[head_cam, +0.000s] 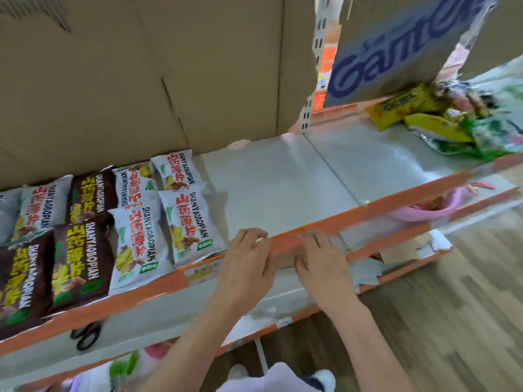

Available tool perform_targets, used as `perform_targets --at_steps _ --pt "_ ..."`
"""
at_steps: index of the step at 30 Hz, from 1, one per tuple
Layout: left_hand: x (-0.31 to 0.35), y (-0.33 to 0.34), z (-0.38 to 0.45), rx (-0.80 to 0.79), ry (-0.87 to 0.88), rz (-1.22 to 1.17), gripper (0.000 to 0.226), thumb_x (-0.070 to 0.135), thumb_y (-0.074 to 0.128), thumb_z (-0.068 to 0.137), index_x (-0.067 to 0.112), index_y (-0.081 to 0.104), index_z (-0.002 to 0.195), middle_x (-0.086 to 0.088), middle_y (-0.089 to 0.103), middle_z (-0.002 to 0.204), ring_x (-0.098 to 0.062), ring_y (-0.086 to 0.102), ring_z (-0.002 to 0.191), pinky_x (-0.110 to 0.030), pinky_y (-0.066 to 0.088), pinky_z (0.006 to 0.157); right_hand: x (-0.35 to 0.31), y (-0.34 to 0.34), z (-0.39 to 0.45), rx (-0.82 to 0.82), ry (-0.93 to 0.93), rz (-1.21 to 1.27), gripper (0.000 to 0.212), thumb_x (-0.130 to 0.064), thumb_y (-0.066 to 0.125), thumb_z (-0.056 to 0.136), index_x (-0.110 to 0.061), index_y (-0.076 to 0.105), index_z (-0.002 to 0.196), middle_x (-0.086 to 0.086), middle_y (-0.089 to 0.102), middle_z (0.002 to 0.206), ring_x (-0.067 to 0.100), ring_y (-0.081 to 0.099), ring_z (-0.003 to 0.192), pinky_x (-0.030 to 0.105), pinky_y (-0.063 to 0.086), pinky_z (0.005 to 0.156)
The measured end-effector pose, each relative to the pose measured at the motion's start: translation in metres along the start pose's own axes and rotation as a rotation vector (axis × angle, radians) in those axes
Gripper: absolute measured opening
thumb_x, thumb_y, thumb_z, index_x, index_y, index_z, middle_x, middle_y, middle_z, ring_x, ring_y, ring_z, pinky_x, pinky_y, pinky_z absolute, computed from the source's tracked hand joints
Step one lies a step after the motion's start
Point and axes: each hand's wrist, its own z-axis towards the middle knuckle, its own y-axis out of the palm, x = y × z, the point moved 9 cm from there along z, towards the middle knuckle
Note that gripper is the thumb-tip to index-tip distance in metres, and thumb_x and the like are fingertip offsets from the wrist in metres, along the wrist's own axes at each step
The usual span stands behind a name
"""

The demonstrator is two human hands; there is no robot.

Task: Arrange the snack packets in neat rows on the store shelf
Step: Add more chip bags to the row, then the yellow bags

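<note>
White snack packets (pixel 186 222) and brown snack packets (pixel 76 258) lie flat in two rows on the left half of the grey shelf (pixel 271 188). A loose heap of yellow and green packets (pixel 441 120) sits at the shelf's far right. My left hand (pixel 246 264) and my right hand (pixel 322 264) rest side by side on the shelf's orange front edge (pixel 396 199), just right of the last white packet. Both hands have relaxed fingers and hold nothing.
Cardboard sheets (pixel 141 66) line the back of the shelf, and a box with blue lettering (pixel 396 46) stands at the back right. Black scissors (pixel 85 335) lie on the lower shelf, a pink container (pixel 424 213) further right. Wooden floor lies below.
</note>
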Motion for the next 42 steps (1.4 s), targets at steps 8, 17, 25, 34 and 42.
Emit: perform_targets --at_steps 8,17,25,34,42 --pt "0.116 0.09 0.065 -0.19 0.142 -0.049 0.023 0.022 0.05 0.086 0.011 0.067 0.096 -0.004 0.06 0.097 -0.024 0.058 0.087 -0.034 0.049 0.076 0.149 -0.074 -0.036 0.167 0.252 -0.009 0.023 -0.021 0.052 0.091 -0.014 0.056 0.112 0.004 0.058 0.106 0.02 0.056 0.093 0.029 0.047 0.077" --pt "0.208 0.156 0.111 -0.302 0.262 -0.153 0.022 0.021 0.056 0.082 0.012 0.068 0.097 -0.008 0.062 0.1 -0.027 0.059 0.095 -0.031 0.045 0.078 0.26 -0.103 -0.054 0.346 0.501 0.124 0.03 -0.007 0.066 0.072 -0.006 0.061 0.102 0.012 0.06 0.091 0.032 0.061 0.078 0.036 0.052 0.065" --pt "0.256 0.186 0.205 -0.249 0.34 -0.267 0.015 0.01 0.064 0.08 0.011 0.068 0.094 -0.005 0.059 0.088 -0.023 0.059 0.08 -0.03 0.046 0.069 0.327 -0.145 -0.007 0.371 0.568 0.072 0.03 -0.01 0.061 0.082 -0.008 0.057 0.112 0.011 0.058 0.105 0.028 0.056 0.093 0.035 0.048 0.076" --pt "0.271 0.223 0.287 -0.234 0.261 -0.258 0.024 0.027 0.056 0.079 0.014 0.07 0.094 -0.003 0.062 0.089 -0.024 0.061 0.083 -0.03 0.046 0.07 0.393 -0.165 0.057 0.325 0.572 0.124 0.033 -0.02 0.051 0.091 -0.017 0.053 0.124 0.001 0.052 0.117 0.018 0.052 0.102 0.026 0.039 0.081" --pt "0.274 0.243 0.352 0.05 0.071 -0.166 0.013 0.018 0.055 0.079 0.011 0.067 0.081 -0.005 0.056 0.082 -0.022 0.052 0.082 -0.023 0.035 0.074 0.452 -0.192 0.136 0.255 0.341 0.156 0.034 -0.023 0.05 0.093 -0.018 0.051 0.126 -0.003 0.048 0.121 0.013 0.048 0.111 0.024 0.044 0.092"
